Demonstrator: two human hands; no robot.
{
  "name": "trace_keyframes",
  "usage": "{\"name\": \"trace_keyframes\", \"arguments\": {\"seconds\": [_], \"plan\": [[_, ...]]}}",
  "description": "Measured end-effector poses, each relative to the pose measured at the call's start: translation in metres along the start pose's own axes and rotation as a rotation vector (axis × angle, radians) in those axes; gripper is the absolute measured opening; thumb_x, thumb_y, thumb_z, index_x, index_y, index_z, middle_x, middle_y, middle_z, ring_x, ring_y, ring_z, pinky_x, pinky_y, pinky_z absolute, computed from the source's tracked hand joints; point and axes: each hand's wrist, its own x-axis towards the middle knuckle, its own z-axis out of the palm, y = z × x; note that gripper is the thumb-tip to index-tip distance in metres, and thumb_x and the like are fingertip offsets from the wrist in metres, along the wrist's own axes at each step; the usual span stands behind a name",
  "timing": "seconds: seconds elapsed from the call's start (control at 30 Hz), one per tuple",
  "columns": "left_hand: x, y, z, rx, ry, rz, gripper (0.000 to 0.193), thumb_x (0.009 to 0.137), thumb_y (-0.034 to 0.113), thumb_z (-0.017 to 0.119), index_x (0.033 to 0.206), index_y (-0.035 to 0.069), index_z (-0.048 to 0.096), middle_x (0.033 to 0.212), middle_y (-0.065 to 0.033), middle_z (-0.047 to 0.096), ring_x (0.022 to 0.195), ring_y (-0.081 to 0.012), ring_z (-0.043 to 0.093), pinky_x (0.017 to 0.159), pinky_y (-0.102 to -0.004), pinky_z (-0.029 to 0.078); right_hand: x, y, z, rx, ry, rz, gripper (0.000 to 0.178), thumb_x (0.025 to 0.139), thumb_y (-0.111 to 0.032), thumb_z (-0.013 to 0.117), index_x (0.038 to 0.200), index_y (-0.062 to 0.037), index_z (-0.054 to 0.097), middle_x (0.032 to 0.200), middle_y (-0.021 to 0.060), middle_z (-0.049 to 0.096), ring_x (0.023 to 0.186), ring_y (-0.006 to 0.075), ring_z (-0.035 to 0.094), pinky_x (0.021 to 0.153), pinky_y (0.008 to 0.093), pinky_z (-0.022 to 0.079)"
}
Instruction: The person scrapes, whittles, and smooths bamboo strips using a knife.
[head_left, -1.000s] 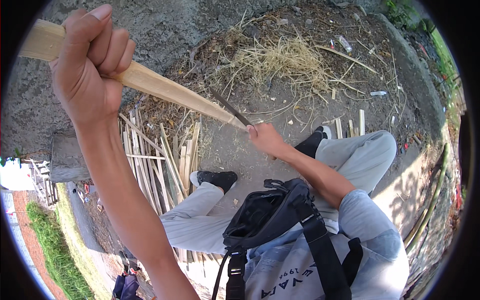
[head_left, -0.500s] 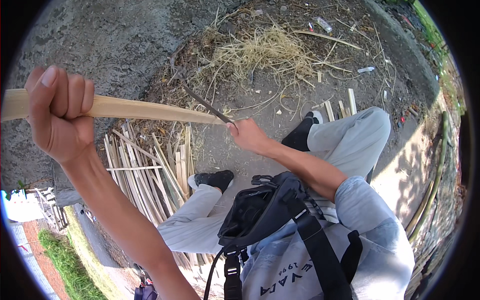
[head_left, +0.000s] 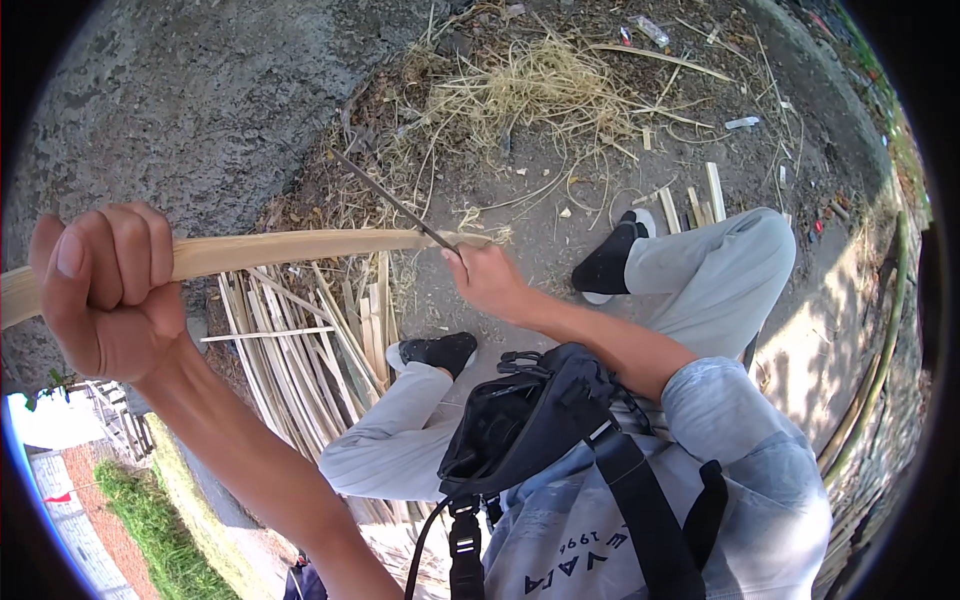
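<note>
Slat of pale wood (head_left: 300, 252) stretches above the ground (head_left: 435, 300) from the left hand (head_left: 112, 290), clenched around it, toward the right hand (head_left: 490, 282), which grips a narrow-bladed knife (head_left: 393, 202) across the slat's right end.

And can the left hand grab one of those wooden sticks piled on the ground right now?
Probably not: the left hand is closed around a long pale wooden strip, and the piled sticks lie lower down, on the ground. It would likely have to let go first.
</note>
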Motion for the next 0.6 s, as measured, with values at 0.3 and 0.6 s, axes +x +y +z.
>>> {"name": "trace_keyframes", "arguments": {"seconds": [0.3, 0.6], "plan": [[-0.018, 0.004, -0.031, 0.001, 0.217, 0.001, 0.035, 0.087, 0.004, 0.048, 0.062, 0.017, 0.027, 0.044, 0.0060, 0.019, 0.035, -0.0048, 0.012, 0.036, -0.0240, 0.014, 0.003, 0.022, 0.003, -0.048, -0.166, 0.124, 0.033, 0.091, -0.021, 0.048, 0.082, 0.0061, 0.064, 0.072, 0.0287, 0.061, 0.068, 0.0471, 0.061, 0.066, 0.0502, 0.051], [-0.006, -0.007, -0.017, -0.084, 0.144, -0.044, 0.036, 0.087, 0.003, 0.049, 0.062, 0.016, 0.027, 0.044, 0.0060, 0.019, 0.037, -0.0049, 0.013, 0.037, -0.0246, 0.014, -0.014, 0.136, 0.024, -0.383, -0.316, 0.123, 0.036, 0.089, -0.028, 0.053, 0.085, 0.0063, 0.065, 0.075, 0.0308, 0.062, 0.076, 0.0451, 0.063, 0.075, 0.0493, 0.051]]}}
